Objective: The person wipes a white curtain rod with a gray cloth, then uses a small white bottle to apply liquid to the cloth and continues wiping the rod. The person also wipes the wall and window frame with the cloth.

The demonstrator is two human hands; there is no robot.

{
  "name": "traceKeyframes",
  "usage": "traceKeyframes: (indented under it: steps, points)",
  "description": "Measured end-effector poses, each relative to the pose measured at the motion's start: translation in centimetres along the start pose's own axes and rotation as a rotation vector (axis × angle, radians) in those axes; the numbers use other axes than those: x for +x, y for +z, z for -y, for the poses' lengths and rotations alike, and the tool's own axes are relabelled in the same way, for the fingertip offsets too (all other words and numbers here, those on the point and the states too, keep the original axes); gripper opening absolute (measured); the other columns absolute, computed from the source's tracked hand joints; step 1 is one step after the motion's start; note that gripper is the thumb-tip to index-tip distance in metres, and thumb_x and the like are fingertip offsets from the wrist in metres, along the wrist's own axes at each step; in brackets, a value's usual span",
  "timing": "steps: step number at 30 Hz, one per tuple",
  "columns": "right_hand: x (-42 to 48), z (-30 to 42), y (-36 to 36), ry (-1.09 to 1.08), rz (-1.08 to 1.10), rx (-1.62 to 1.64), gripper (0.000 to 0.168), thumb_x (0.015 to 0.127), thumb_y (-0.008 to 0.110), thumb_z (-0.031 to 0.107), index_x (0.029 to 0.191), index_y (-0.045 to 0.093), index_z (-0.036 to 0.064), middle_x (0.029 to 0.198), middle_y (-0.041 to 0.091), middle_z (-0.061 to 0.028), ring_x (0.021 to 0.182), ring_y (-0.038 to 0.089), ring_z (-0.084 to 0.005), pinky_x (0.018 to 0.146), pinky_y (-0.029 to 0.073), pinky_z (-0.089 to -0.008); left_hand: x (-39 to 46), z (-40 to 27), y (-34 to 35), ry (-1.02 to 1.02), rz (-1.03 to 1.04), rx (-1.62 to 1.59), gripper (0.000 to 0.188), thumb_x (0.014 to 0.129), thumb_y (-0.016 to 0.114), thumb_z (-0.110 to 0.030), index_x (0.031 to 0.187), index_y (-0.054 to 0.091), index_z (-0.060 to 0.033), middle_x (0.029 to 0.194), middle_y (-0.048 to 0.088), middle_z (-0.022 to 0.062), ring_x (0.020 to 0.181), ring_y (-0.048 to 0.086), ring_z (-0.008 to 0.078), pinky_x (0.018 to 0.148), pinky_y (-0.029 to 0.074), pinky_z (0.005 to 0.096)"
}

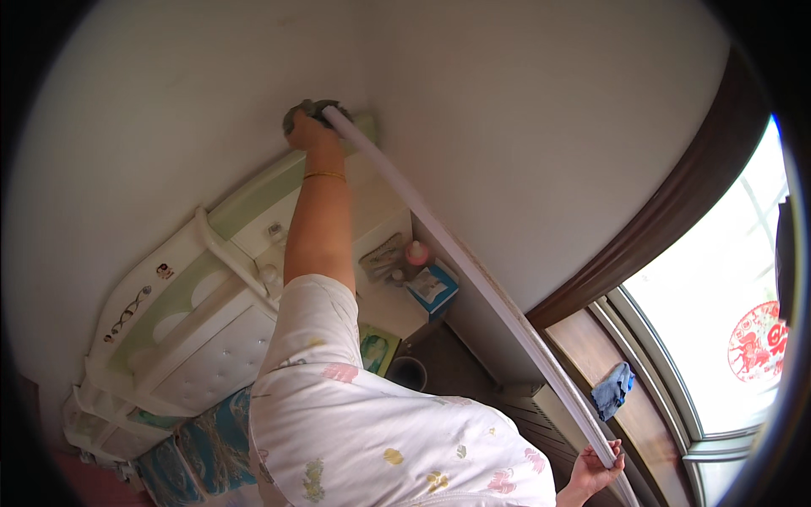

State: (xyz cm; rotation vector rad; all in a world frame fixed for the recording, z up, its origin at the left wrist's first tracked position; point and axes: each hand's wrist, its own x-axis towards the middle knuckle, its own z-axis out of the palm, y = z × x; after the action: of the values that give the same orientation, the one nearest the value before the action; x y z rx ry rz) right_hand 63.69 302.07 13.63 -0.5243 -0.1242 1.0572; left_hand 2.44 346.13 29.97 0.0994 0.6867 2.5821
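Note:
My left hand (308, 132) is raised at the far end of a long white strip or pole (443, 236), near the corner of the walls. It grips a dark grey-green cloth (293, 118), which is bunched by the strip's end. A thin gold-coloured bracelet (325, 175) circles that wrist. The strip slants across the view, down to the lower right, with a greyish speckled edge. Down there my right hand (590, 473) holds it with the fingers curled around it. The strip's near end runs on past this hand to the picture's rim.
Below my left arm stand a white and green headboard (184, 304) and a bedside cabinet bearing a blue tissue box (433, 290) and a pink-based bottle (417, 252). A bin (407, 374) is on the floor. A blue cloth (612, 391) lies on the wooden sill (646, 415) by the window (703, 310).

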Motion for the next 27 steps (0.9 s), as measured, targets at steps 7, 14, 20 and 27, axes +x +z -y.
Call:
traceKeyframes:
  steps: [7,14,20,27]
  points:
    - [0.2,-0.8,-0.2,0.012,-0.092,0.013,0.023,0.079,0.058,0.022,0.096,0.062,0.007,0.095,0.065,0.0002,0.089,0.061,-0.0120,0.067,0.048,-0.0320,0.0,-1.1,-4.3,-0.252,0.636,-0.554,0.043,0.086,0.038,-0.053,0.104,0.054,-0.0173,0.106,0.058,0.0090,0.105,0.050,0.0280,0.093,0.035,0.0504]
    - [0.7,0.5,0.4,0.004,-0.088,0.034,0.023,0.079,0.060,0.020,0.097,0.062,0.007,0.092,0.066,0.0000,0.086,0.060,-0.0100,0.067,0.046,-0.0291,1.3,1.4,-6.9,-0.363,0.676,-0.361,0.054,0.089,0.025,-0.057,0.112,0.051,-0.0156,0.117,0.052,0.0067,0.113,0.043,0.0276,0.097,0.031,0.0474]
    - [0.7,-0.1,-0.3,0.042,-0.076,-0.009,0.023,0.079,0.058,0.022,0.095,0.063,0.007,0.095,0.065,0.0008,0.086,0.060,-0.0096,0.063,0.045,-0.0285,6.2,5.0,-9.2,-0.310,1.077,-0.112,0.046,0.085,0.039,-0.047,0.115,0.049,-0.0132,0.113,0.054,0.0048,0.107,0.049,0.0252,0.097,0.035,0.0426]
    - [0.7,-1.0,-0.4,0.029,-0.161,-0.002,0.023,0.079,0.058,0.023,0.095,0.063,0.008,0.094,0.066,0.0014,0.082,0.060,-0.0090,0.063,0.045,-0.0280,0.1,3.9,-9.3,-0.559,0.307,-0.344,0.056,0.080,0.039,-0.054,0.112,0.052,-0.0092,0.120,0.049,0.0119,0.113,0.043,0.0308,0.099,0.029,0.0505]
